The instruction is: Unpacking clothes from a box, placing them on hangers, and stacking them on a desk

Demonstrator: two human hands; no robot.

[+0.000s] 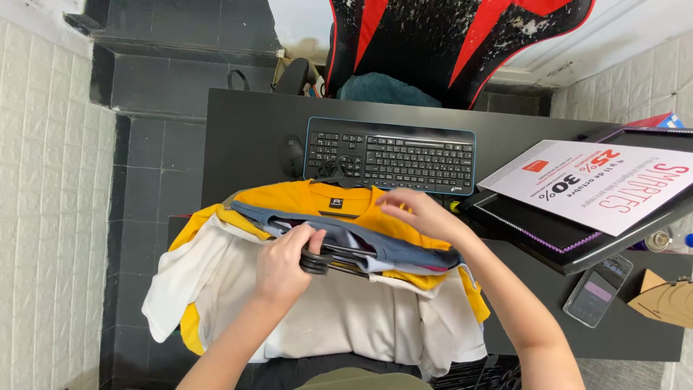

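So there's a pile of shirts on black hangers sitting on the near edge of a black desk (238, 123). The left hand (283, 266) is curled shut around a bunch of black hangers (328, 261) at the middle of the pile, gripping them by the necks. The right hand (419, 215) is open-ish, fingers flat and spread, resting on the collar area of the yellow shirt (317, 196), not really gripping anything as far as I can see. A blue-grey shirt (393, 249) lies just below the yellow one, and a cream shirt (339, 310) is on top nearest the camera, draping off the desk edge.

Behind the pile is a black keyboard (393, 155) with a black mouse (292, 155) just to its left. Off to the right there's a white rectangular flyer (599, 184) with red and black print and a small red square logo, lying tilted on a black board with a purple edge (548, 235). Near that, a phone (598, 290) lies face up, and a brown cardboard piece (668, 300) pokes in at the right edge. A red-and-black chair (455, 43) stands beyond the desk.
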